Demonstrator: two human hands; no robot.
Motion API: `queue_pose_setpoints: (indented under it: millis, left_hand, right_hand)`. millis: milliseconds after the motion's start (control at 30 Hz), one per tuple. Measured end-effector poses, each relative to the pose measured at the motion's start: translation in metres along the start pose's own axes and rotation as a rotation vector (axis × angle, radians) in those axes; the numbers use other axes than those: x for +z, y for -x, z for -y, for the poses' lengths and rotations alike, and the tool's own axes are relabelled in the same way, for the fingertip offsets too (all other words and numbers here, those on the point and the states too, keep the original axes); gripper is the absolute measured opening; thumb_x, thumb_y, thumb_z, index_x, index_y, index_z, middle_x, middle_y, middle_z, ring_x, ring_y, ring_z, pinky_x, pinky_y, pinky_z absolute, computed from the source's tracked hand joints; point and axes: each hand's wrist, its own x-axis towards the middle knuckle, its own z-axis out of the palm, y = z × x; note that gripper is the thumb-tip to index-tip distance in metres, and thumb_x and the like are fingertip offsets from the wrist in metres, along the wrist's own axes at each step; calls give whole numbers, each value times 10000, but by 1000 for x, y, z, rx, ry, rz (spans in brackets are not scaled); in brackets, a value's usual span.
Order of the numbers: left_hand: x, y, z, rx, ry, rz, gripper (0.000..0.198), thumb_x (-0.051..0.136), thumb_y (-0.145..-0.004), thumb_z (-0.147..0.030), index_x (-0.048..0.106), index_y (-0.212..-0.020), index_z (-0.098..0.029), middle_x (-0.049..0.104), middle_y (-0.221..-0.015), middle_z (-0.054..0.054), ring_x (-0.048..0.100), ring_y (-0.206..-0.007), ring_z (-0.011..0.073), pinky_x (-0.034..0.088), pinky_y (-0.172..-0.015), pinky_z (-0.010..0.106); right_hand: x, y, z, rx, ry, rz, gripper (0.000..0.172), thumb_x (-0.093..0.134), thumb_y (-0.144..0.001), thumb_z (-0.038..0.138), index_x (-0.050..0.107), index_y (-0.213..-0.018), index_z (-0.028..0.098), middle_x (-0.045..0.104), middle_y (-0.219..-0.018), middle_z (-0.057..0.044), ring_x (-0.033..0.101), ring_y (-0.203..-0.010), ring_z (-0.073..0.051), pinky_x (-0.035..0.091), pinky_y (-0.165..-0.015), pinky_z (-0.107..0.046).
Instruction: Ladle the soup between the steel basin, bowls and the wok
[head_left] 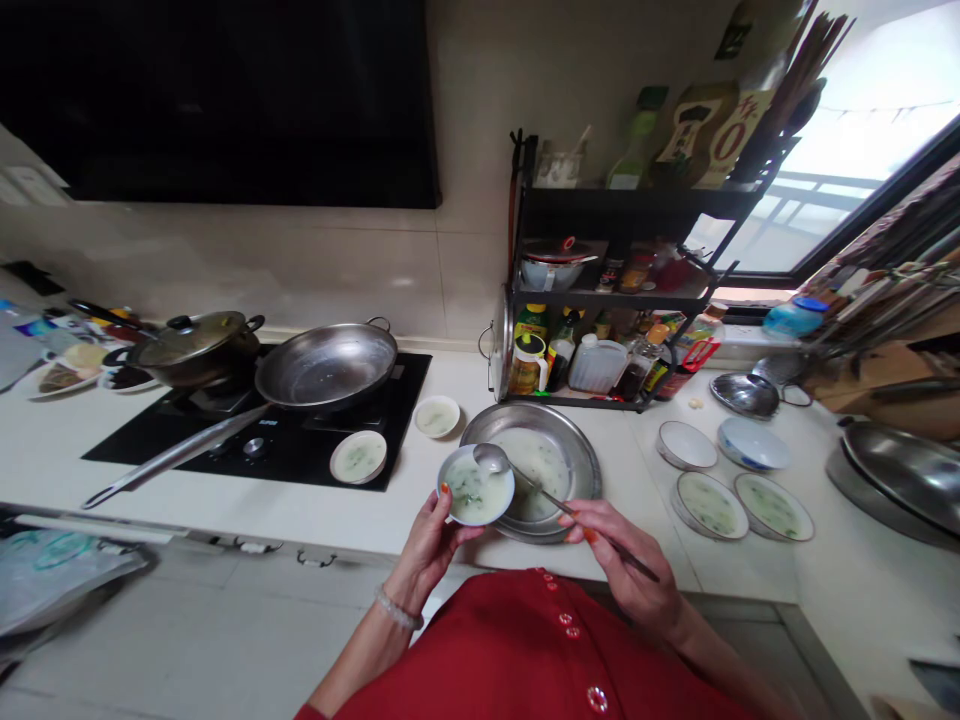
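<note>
My left hand (433, 535) grips a small bowl (474, 515) of whitish soup with green bits, thumb at its rim. In my right hand (626, 560) is the handle of a metal ladle (491, 458), whose head is over the far rim of that bowl. Beneath and to the right stands a wide metal basin (589, 465) with more of the same soup. Two small bowls of soup, one on the hob edge (358, 458) and one on the counter (437, 417), are to the left of the basin.
A wok (326, 365) and a lidded pot (199, 350) sit on the black hob (259, 450). Behind the basin rises a rack (600, 300) of bottles and jars. On the right counter are two filled bowls (711, 505) and two others (686, 445), beside stacked pans (900, 480).
</note>
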Motion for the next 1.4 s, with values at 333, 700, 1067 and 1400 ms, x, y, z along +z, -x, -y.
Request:
queue_pose_setpoints:
  millis: [333,700,1067,1400]
  left_hand:
    - [-5,-5,2,-6,-10,-17,301,661,-807,-275,557,-1054,-137,649,-1067,134,689,-776,224,617,-529,331]
    - [-13,-3,-3,25,10,-54,278,677,-795,-262,557,-1012,-136,659,-994,112,686,-759,208,622,-550,325]
    - [-16,0,-3,22,21,-73,306,682,-791,-270,559,-1038,-138,659,-994,114,690,-748,207,622,-560,321]
    - [-14,-2,-2,31,6,-62,281,677,-793,-255,553,-1016,-137,654,-1027,115,692,-773,225,624,-540,340]
  right_hand:
    - [-13,-27,-26,241,-352,-578,179,725,-680,314,655,-774,180,684,-710,-35,683,-643,-203,550,-613,-322]
    - [-22,-17,-90,280,74,-477,272,698,-680,439,659,-806,202,695,-655,-39,669,-628,-207,533,-662,-329]
    - [-16,-22,-107,381,-194,-651,268,733,-631,398,637,-770,189,689,-651,-16,672,-566,-204,560,-614,-342]
    - [-21,-27,-86,370,-304,-708,245,764,-583,321,642,-732,169,670,-632,-1,667,-552,-190,562,-606,-316]
